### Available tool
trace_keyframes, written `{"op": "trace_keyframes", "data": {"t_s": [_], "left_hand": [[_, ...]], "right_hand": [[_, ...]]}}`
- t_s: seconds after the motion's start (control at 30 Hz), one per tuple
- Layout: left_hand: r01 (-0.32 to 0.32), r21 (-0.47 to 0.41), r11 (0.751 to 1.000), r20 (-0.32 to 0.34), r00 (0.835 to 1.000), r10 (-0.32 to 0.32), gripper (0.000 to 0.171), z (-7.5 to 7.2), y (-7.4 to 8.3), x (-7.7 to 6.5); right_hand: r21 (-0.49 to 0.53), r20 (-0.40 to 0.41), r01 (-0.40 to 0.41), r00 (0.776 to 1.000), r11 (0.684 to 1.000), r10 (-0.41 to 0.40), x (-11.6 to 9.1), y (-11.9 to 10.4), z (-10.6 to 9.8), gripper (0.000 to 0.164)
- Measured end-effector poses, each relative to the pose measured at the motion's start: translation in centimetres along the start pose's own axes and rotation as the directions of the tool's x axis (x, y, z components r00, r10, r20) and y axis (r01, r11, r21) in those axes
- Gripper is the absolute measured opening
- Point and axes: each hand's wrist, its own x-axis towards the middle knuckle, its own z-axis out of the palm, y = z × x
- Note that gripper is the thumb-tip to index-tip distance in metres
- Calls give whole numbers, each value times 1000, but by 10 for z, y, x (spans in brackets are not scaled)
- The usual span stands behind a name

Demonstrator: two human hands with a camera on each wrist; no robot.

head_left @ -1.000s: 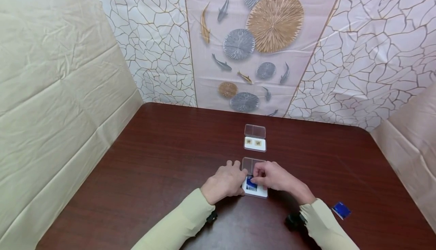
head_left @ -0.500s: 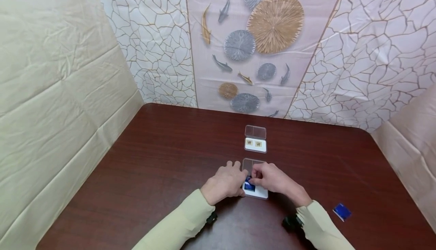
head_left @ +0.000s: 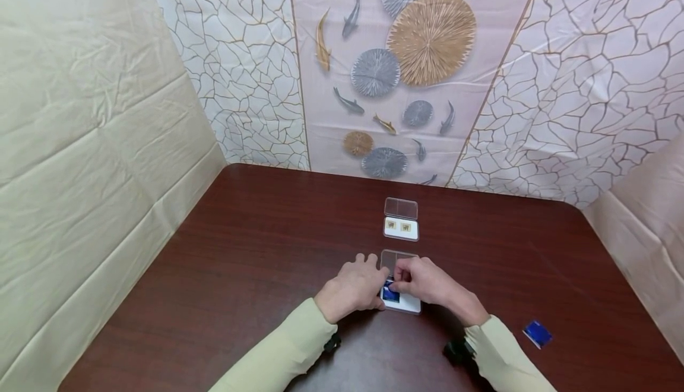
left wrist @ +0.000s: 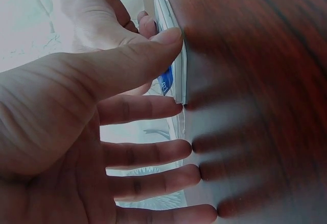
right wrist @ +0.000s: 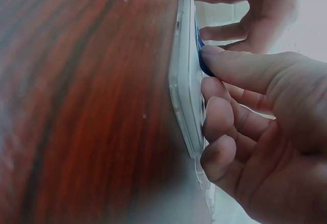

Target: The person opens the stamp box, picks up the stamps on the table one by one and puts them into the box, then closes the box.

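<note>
Blue film (head_left: 391,294) lies between hands (head_left: 352,287) (head_left: 430,280) on white case (head_left: 409,303).

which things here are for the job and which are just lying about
In use:
left hand, touching near case
right hand, at blue square on it

Probably just lying about:
far case
two small squares in it
blue piece off to the right

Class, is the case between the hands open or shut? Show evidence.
Open: in the head view, its clear lid lies back beyond the white base, leaving the blue piece uncovered.
</note>
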Motion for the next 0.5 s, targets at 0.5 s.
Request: {"op": "trace_keyframes", "data": {"t_s": [0.5], "left_hand": [[-7,1,1000,-9,1000,7,54,0,-1,0]], "right_hand": [[-26,-28,31,999,999,-32,0,-2,3,20]]}}
